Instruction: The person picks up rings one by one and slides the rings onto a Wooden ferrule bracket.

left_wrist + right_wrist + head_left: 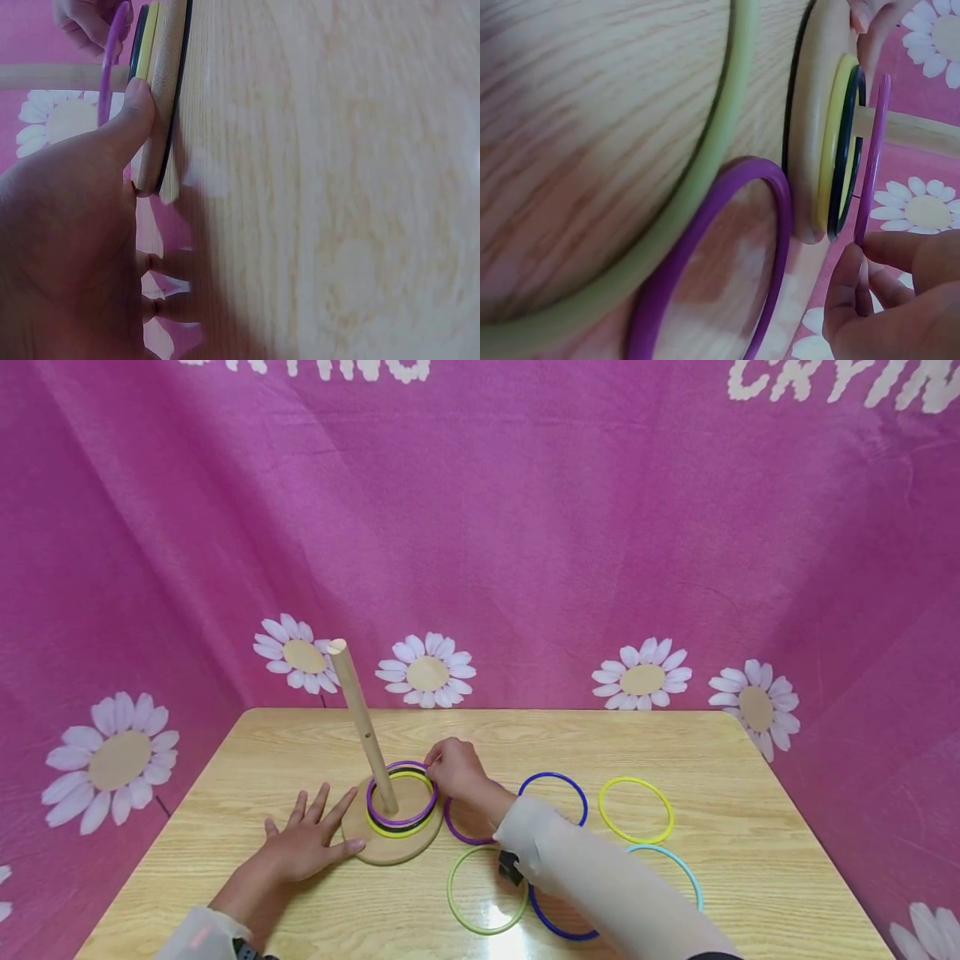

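Observation:
A wooden peg (356,710) rises from a round wooden base (390,857) on the left half of the table. My right hand (459,770) pinches the far right edge of a purple ring (875,154) that encircles the peg. In the right wrist view that ring hangs slightly above a black ring (844,161), which lies over a yellow ring (828,157) on the base. My left hand (300,847) is beside the base, fingers spread; its thumb (131,116) touches the base's edge.
Right of the base, the wooden table (720,752) bears another purple ring (467,838), a pale green ring (452,893), two blue rings, one farther back (551,774), a yellow ring (636,779) and a light blue ring (686,868). A pink flowered cloth (525,568) hangs behind.

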The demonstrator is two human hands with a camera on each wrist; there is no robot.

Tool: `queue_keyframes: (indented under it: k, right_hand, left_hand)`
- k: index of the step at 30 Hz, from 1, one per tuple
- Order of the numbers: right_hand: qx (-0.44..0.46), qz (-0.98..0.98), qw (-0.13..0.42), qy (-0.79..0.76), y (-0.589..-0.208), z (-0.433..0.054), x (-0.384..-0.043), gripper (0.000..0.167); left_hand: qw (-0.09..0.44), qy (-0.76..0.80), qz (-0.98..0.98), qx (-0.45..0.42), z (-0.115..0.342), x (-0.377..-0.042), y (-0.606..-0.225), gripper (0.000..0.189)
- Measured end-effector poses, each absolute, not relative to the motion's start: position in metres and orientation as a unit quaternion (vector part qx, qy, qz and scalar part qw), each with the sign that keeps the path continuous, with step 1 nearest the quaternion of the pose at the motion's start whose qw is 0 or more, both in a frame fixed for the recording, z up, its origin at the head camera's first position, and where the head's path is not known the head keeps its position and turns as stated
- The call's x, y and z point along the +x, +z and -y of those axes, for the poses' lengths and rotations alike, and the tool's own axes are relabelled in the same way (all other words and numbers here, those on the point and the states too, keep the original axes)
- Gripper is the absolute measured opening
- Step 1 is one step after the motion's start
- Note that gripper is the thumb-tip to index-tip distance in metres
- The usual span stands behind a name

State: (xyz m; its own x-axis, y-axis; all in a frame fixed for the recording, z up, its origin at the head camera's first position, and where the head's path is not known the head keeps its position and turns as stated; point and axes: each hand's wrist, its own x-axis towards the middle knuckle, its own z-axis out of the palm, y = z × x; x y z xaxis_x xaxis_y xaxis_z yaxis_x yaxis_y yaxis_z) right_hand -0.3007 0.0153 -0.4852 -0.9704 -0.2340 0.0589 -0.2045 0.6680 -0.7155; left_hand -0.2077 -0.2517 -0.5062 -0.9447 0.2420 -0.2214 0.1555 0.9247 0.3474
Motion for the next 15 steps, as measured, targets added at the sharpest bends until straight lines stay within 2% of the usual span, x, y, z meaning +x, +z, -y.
queue_keyframes:
  k: [15]
  right_hand:
    - [-0.124, -0.918, 0.021, -0.377, -0.4864, -0.0149, -0.2967, 0.006]
  left_hand:
    - [0.135, 0.163, -0.972, 0.103, 0.2513, -0.2067, -0.5036, 0.091]
